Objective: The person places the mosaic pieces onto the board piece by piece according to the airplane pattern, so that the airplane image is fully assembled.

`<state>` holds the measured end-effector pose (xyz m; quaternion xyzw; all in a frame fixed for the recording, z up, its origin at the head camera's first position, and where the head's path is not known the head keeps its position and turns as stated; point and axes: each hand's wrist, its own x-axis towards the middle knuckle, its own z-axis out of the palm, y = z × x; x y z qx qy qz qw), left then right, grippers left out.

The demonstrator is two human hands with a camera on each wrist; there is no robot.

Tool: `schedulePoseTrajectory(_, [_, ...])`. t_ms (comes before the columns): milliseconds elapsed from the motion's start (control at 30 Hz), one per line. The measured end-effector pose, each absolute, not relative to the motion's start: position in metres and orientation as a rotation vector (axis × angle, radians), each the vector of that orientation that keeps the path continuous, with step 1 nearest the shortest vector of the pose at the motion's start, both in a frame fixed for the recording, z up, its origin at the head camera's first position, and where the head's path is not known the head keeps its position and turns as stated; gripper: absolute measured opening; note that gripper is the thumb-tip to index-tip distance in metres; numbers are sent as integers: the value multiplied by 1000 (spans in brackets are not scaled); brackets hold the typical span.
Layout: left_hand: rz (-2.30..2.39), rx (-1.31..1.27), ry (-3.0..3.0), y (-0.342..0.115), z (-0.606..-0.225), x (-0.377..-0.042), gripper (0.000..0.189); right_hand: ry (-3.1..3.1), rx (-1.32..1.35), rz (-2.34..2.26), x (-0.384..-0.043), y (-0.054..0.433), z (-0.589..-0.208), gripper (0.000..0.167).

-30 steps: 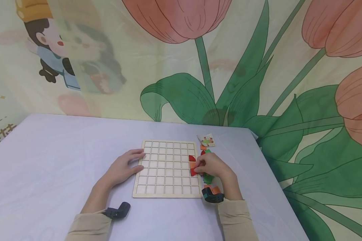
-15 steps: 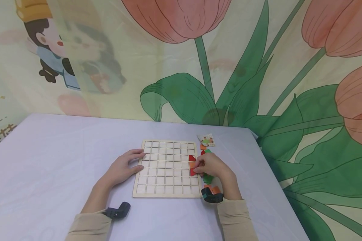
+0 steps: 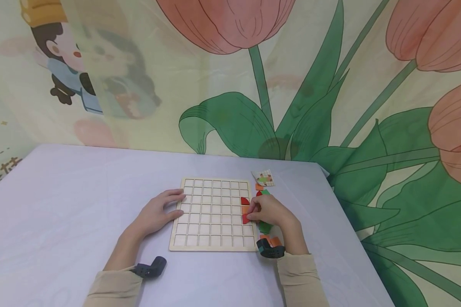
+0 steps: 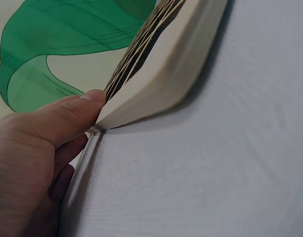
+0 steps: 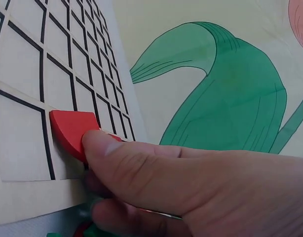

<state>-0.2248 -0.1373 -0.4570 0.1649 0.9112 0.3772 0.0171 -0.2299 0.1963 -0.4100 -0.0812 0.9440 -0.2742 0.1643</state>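
The wooden grid board [image 3: 211, 249] lies flat on the table, its squares framed by thin raised strips. My left hand [image 3: 163, 211] rests at the board's left edge, thumb and fingers spread apart; in the left wrist view the thumb [image 4: 77, 111] touches the rim near a corner. Over the right-hand column, my right hand [image 3: 270, 209] pinches a red quarter-round tile [image 5: 70, 129] between thumb and fingers, tilted above a square in the right wrist view. Just beyond it in that column sit an orange square tile [image 3: 244, 209] and another red rounded tile [image 3: 244, 201].
Loose green tiles [image 3: 265, 228] and orange tiles [image 3: 275, 241] lie right of the board, partly hidden by my right hand and wrist camera. A small picture card [image 3: 264, 178] with a curled corner lies behind them. A printed curtain [image 3: 146, 132] hangs behind the table.
Almost nothing moves. My right fingers stay on the red tile, which appears to have shifted very slightly in its place; my left hand keeps its position at the board's edge.
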Motion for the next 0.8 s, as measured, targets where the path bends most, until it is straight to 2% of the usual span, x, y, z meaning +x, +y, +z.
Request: schedulePoseTrajectory(800, [1196, 521, 2821, -139, -459, -226, 49, 2677, -225, -769, -230, 196, -411, 14])
